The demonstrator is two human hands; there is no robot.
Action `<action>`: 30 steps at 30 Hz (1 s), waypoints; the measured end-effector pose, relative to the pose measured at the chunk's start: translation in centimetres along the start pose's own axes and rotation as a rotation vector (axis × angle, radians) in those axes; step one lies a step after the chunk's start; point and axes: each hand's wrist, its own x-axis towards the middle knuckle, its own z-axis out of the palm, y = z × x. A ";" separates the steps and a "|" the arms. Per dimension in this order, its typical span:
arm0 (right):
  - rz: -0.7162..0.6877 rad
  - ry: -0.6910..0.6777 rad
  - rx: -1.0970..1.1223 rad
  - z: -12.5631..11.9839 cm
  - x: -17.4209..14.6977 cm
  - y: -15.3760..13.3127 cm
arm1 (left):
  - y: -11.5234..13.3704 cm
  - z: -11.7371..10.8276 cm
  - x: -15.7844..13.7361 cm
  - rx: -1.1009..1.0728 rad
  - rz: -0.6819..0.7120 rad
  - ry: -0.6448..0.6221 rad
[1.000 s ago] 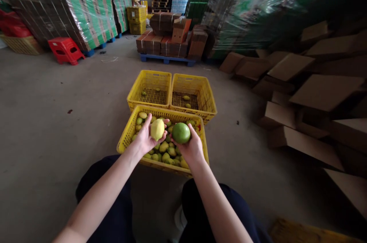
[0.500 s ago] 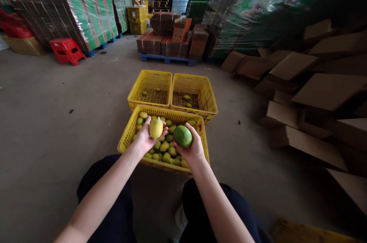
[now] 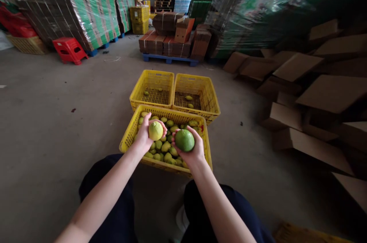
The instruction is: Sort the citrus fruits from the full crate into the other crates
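Our left hand has its grip closed round a yellow lemon, thumb on one side and fingers on the other; our right hand grips a larger green fruit. The two fruits sit near each other, not touching, above the near crate, which is yellow plastic. Inside it lie many loose yellow-green fruits. Only a couple show in each crate behind, the far left crate and the far right crate, so we judge that two are picked up and much seems left to handle. Our dark trouser legs come close to the near crate's front edge, and the far crates stand right behind it. Open floor spreads to the left, out to a red stool, while cardboard boxes crowd the right
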 end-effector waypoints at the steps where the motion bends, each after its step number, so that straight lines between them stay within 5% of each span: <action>1: -0.022 -0.049 -0.007 0.0 -0.1 0.0 | -0.1 0.0 -0.2 0.073 0.047 -0.038; 8: -0.168 -0.250 -0.090 0.4 -0.4 0.4 | -0.1 0.5 -0.8 0.311 0.129 -0.174; 16: -0.198 -0.277 -0.057 0.1 -0.4 0.5 | -0.1 0.5 -0.9 0.366 0.154 -0.230; 20: -0.208 -0.254 -0.004 0.3 -0.3 0.5 | 0.0 0.9 -0.8 0.188 0.054 -0.183; 26: -0.192 -0.039 0.080 0.2 0.7 0.7 | -0.2 0.9 -0.1 -0.249 -0.188 0.120; 30: -0.161 -0.066 0.141 0.2 0.6 0.6 | -0.4 0.5 0.3 -0.394 -0.218 0.137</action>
